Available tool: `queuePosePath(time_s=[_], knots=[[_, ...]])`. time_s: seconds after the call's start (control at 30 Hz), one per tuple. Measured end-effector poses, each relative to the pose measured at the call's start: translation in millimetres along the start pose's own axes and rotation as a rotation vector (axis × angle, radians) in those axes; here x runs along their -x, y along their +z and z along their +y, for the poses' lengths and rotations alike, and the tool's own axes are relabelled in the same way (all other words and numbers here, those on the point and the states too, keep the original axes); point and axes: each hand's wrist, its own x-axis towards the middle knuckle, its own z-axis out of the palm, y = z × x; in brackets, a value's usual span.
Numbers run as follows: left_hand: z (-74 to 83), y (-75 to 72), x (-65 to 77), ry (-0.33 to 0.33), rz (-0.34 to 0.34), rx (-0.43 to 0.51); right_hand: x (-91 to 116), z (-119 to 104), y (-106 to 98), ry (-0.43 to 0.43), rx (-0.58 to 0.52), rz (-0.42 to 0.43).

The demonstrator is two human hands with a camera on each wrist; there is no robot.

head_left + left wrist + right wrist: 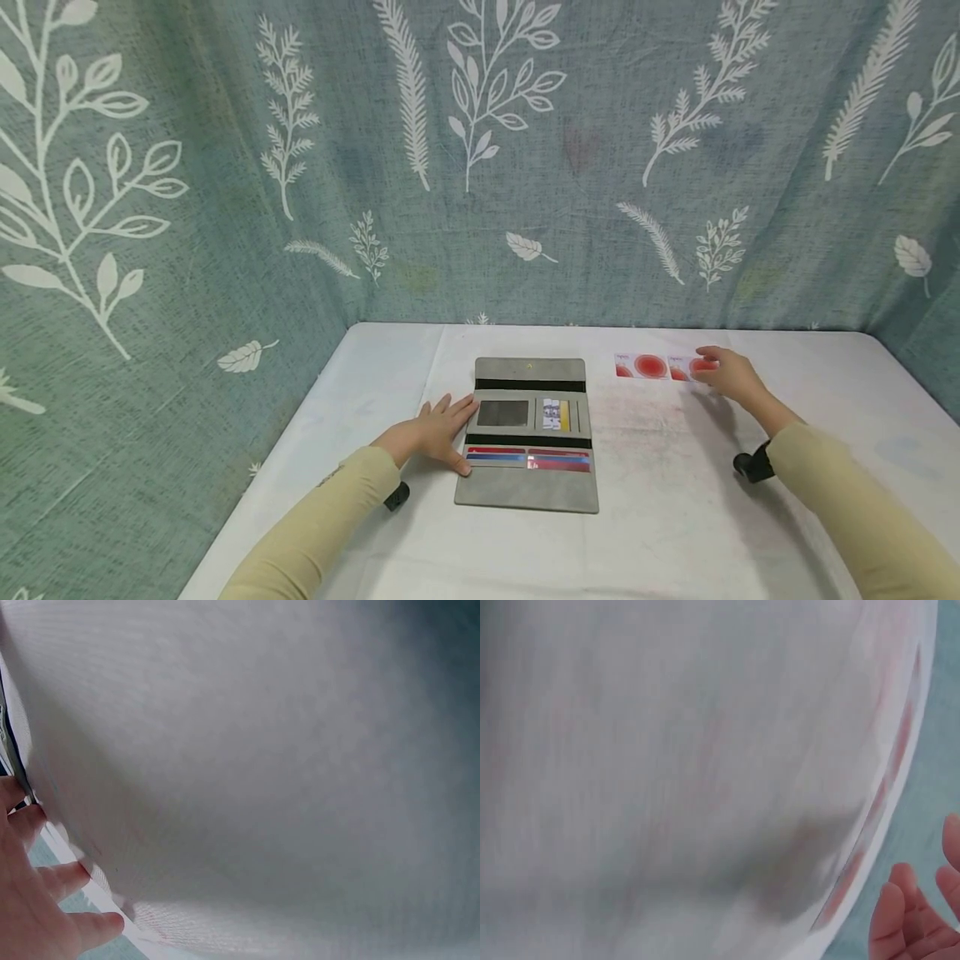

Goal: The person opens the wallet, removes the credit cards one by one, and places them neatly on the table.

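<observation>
A grey wallet [525, 496] lies unfolded flat on the white table, with several cards [558, 460] in its lower slots and a patterned card [556, 414] behind a cut-out. My left hand [435, 432] has its fingers spread, with the thumb and fingertips at the wallet's left edge. To the wallet's right, two red-and-white cards [641, 366] lie side by side. Over the right-hand card [681, 368] hovers my right hand [731, 377], fingers slightly bent and apart, partly covering that card in the head view. The right wrist view shows these fingers [889, 919] with nothing between them.
The white table [652, 533] runs back to a green-grey curtain [465, 250] with a white leaf print, which also stands along the left side. A black wrist device [753, 462] sits under the right forearm, another black one [397, 496] under the left.
</observation>
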Motion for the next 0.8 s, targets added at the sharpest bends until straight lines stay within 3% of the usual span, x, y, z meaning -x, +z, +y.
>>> queuePosePath(time_s=[0.43, 0.57, 0.8], knots=[[-0.1, 0.6, -0.7, -0.003, 0.001, 0.013, 14, -38, 36, -0.017, -0.211, -0.034], [0.5, -0.2, 0.0, -0.001, 0.003, 0.013, 18, -49, 48, 0.001, -0.238, -0.052], [0.1, 0.3, -0.2, -0.004, 0.007, 0.020, 22, -64, 66, -0.056, -0.241, -0.048]])
